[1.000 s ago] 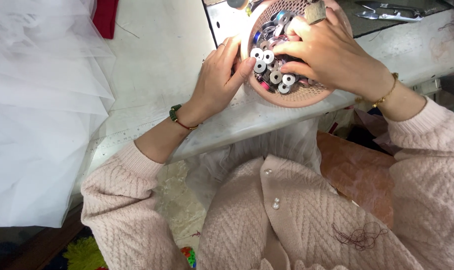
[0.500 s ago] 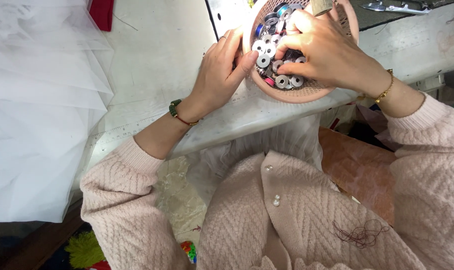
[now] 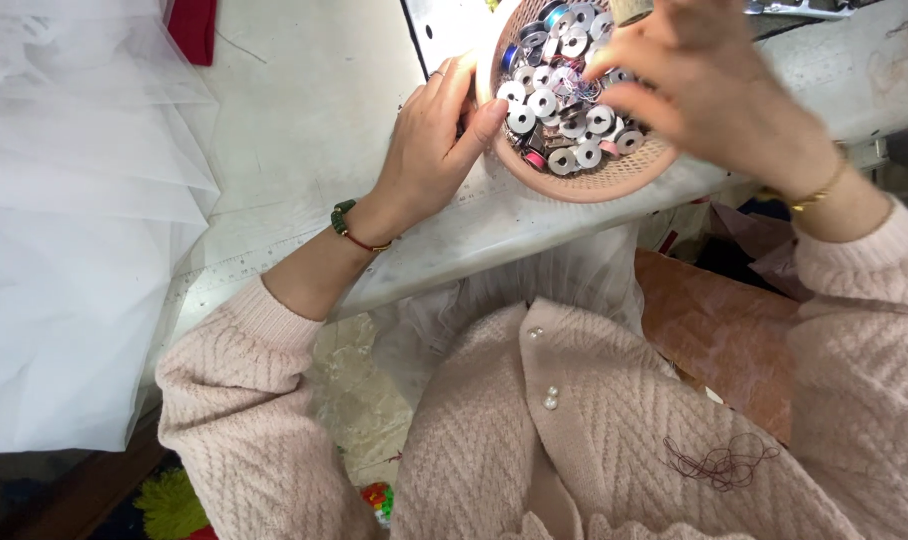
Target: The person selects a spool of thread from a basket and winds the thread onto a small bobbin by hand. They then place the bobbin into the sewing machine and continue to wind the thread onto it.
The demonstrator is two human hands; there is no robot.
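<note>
- Two bare hands work at a round pink basket heaped with metal sewing bobbins, set on the white sewing table
- Left hand lies against the basket's left rim, fingers loosely curled, thumb tip touching the rim, clamped on nothing
- Right hand hovers blurred over the heap, fingertips drawn together among the bobbins; whether one is pinched I cannot tell
- Step in hand looks like sorting through the bobbins; picking one calls for a fine pinch while the left steadies the basket
- White tulle lies well to the left
</note>
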